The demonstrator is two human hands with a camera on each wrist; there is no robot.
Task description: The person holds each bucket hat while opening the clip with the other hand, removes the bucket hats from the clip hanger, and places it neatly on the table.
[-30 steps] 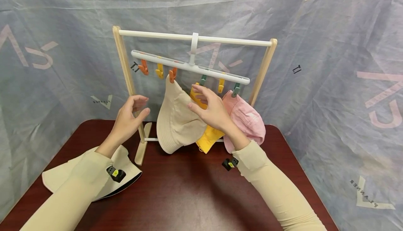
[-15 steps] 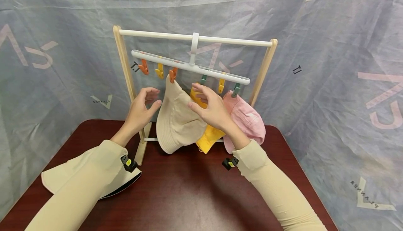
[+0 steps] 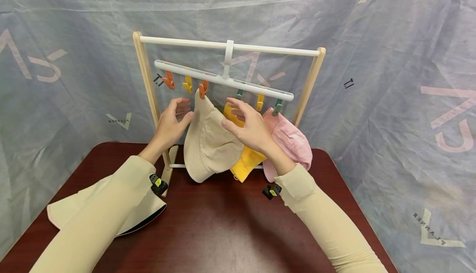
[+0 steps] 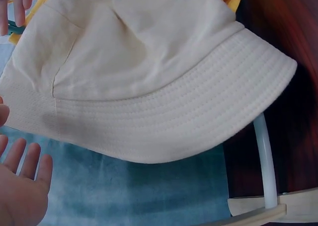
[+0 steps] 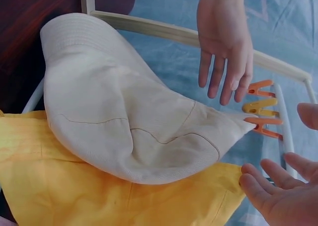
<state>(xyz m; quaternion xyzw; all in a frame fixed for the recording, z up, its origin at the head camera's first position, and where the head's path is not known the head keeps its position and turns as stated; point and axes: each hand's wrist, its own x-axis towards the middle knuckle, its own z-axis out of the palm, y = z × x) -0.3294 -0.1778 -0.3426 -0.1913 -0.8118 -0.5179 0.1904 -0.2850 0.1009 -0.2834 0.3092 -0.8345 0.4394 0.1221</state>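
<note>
A beige bucket hat [image 3: 212, 141] hangs by its brim from an orange clothespin [image 3: 203, 89] on a white clip hanger [image 3: 223, 79]. My left hand [image 3: 172, 122] is at the hat's left edge, its fingers loosely bent and holding nothing. On the other side, my right hand [image 3: 253, 126] has its fingers spread in front of the hat and of a yellow hat [image 3: 248, 161], partly hidden behind it. In the right wrist view, my left hand [image 5: 226, 42] points down beside the beige hat [image 5: 119, 107], and my right hand [image 5: 293, 191] lies palm up near the clothespins.
A pink cap [image 3: 291, 141] hangs at the right end from a green clothespin [image 3: 277, 108]. The hanger hooks over the white rail [image 3: 186, 41] of a wooden-sided rack [image 3: 310, 87]. A cream hat [image 3: 145, 211] lies on the dark red table [image 3: 230, 227], partly behind my left sleeve.
My left hand has moved right and slightly up, from beside the rack's left post to the beige bucket hat's edge. My right hand has stayed in place.
</note>
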